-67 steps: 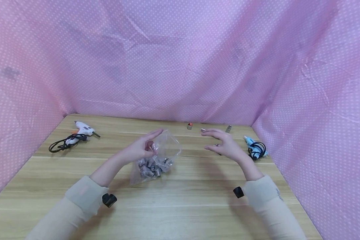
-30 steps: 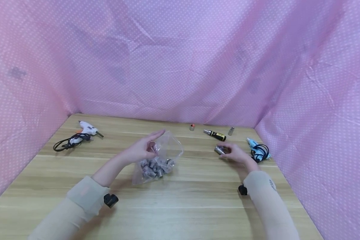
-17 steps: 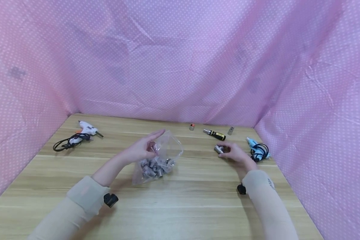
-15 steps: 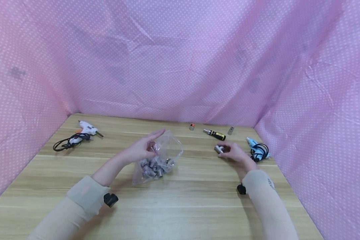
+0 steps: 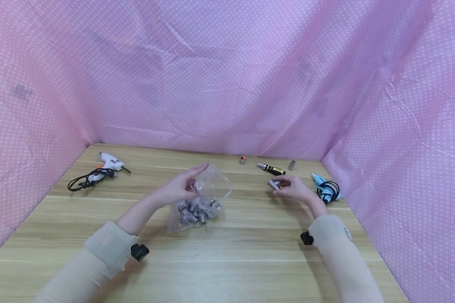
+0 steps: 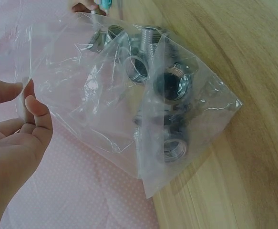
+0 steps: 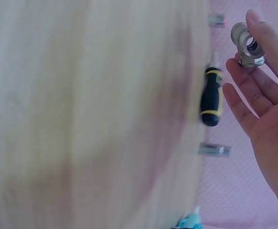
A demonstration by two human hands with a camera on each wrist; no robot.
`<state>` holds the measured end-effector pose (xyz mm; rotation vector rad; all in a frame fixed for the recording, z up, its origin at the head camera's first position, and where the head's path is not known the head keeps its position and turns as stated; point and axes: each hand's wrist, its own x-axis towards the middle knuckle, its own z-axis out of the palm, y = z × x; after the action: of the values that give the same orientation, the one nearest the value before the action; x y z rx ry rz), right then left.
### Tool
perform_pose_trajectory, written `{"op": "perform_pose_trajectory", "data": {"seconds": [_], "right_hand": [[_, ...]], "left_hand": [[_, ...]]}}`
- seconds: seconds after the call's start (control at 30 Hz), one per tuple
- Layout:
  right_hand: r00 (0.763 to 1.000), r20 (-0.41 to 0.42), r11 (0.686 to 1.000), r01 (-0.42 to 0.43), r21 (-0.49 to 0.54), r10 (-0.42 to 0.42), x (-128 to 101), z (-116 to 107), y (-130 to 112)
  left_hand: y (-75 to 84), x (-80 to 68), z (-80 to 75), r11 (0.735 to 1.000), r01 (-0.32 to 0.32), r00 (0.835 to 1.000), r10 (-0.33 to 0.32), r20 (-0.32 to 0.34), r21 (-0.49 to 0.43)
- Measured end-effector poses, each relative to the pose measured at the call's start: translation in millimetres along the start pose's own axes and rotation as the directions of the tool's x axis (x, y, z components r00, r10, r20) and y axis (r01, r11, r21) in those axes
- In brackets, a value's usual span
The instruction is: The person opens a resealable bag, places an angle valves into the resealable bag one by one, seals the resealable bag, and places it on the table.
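My left hand (image 5: 177,189) pinches the edge of a clear plastic bag (image 5: 217,185), its mouth spread to the upper right. Several threaded metal pipe fittings (image 6: 173,86) lie inside the bag, partly veiled by the plastic. My right hand (image 5: 293,188) holds a silvery tee-shaped pipe fitting (image 7: 247,43) between thumb and fingers. In the head view this fitting (image 5: 274,184) appears just off the table, in front of the black and yellow screwdriver (image 5: 274,170).
A white glue gun (image 5: 110,161) with a black cord lies at the left. At the back stand a small metal piece with an orange top (image 5: 242,160) and another metal piece (image 5: 292,165). A light-blue glue gun (image 5: 324,185) lies at the right edge.
My right hand came down to the metal fitting on the table, gripped it, and has now lifted it slightly, up and to the left. The left hand stays on the bag.
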<state>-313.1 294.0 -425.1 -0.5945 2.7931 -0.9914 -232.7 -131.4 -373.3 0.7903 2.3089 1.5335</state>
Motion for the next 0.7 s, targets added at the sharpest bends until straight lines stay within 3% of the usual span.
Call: {"op": "perform_pose_trajectory", "data": {"seconds": [0.27,0.53,0.7], "right_hand": [[0.994,-0.01,0.994,0.106,-0.019,-0.106,-0.7,-10.1,-28.1],[0.967,-0.028,0.964,0.252,-0.083,-0.255,-2.8,-15.0,-69.3],[0.954,-0.055,0.952,0.287,-0.111,-0.294,-6.3,-14.1,-91.9]], "left_hand": [[1.7,-0.1,0.9,1.0,0.002,1.0,-0.002,-0.002,0.007],[1.9,0.2,1.9,1.0,-0.006,1.0,0.007,-0.006,0.019],[1.3,1.2,2.8,1.0,-0.01,1.0,0.01,-0.003,0.017]]}}
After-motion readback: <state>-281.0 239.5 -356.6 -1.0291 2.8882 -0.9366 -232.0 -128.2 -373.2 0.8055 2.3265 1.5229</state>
